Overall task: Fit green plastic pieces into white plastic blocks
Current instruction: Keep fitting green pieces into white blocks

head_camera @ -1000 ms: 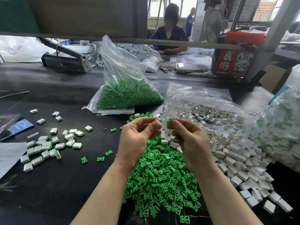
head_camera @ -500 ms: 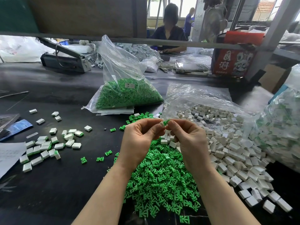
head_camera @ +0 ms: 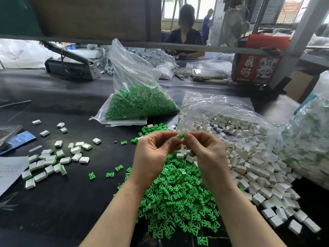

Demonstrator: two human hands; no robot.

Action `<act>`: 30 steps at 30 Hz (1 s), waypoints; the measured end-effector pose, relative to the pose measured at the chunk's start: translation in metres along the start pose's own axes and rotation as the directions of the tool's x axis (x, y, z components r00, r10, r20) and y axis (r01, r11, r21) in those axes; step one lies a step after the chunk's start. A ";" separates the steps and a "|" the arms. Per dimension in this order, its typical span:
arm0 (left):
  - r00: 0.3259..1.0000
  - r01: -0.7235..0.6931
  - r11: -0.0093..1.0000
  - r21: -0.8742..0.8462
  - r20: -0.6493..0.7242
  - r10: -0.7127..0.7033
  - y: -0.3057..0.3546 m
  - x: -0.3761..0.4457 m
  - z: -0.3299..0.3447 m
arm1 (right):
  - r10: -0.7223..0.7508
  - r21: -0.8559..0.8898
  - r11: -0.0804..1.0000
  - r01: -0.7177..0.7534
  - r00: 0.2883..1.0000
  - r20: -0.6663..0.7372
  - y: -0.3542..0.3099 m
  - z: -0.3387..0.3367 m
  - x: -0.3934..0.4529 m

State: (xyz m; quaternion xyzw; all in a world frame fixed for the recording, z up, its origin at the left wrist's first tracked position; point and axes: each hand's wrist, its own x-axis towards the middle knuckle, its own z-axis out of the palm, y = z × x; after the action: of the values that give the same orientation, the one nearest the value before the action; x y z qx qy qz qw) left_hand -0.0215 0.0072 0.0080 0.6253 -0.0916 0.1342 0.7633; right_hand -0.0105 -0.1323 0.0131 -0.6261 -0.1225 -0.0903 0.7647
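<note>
Bare tabletop (head_camera: 74,211) leftward — piles (head_camera: 178,193) ahead

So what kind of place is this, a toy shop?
More likely a small factory assembly bench: heaps of green plastic pieces and white plastic blocks, a bulk bag of spares, and another worker seated opposite.

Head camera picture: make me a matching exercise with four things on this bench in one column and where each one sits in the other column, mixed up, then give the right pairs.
Things
1. loose green pieces
2. loose white blocks
3. bag of green pieces
4. finished blocks

Places
A. spread on the table to the left of the hands
B. heaped under and just in front of the wrists
C. standing at the middle of the table, beyond the hands
D. spilling from a clear bag to the right of the hands

Pairs: 1-B, 2-D, 3-C, 4-A
</note>
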 end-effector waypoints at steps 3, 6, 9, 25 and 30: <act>1.000 -0.009 1.000 0.008 0.012 0.008 -0.001 0.000 -0.001 | 0.004 0.019 1.000 -0.005 1.000 0.018 0.000 0.001 0.000; 1.000 -0.020 1.000 0.014 0.012 0.020 -0.001 -0.001 -0.003 | -0.011 -0.020 1.000 0.012 0.999 0.046 -0.001 0.001 0.000; 0.999 -0.030 0.999 0.019 0.017 0.029 -0.002 -0.001 -0.003 | -0.026 -0.095 0.995 0.031 0.998 0.049 -0.001 -0.002 0.000; 0.998 -0.001 1.000 -0.010 -0.069 0.001 -0.010 -0.002 0.005 | -0.054 -0.161 0.985 0.057 0.998 0.025 0.005 0.004 0.000; 0.998 -0.039 0.996 0.075 -0.043 0.042 -0.007 -0.002 0.003 | -0.082 -0.299 0.950 0.088 0.996 0.030 0.004 -0.002 0.002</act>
State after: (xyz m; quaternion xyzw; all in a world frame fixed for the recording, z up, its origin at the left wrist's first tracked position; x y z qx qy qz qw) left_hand -0.0214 0.0026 0.0019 0.6483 -0.0821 0.1667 0.7384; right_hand -0.0077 -0.1332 0.0094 -0.7299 -0.1409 -0.1351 0.6551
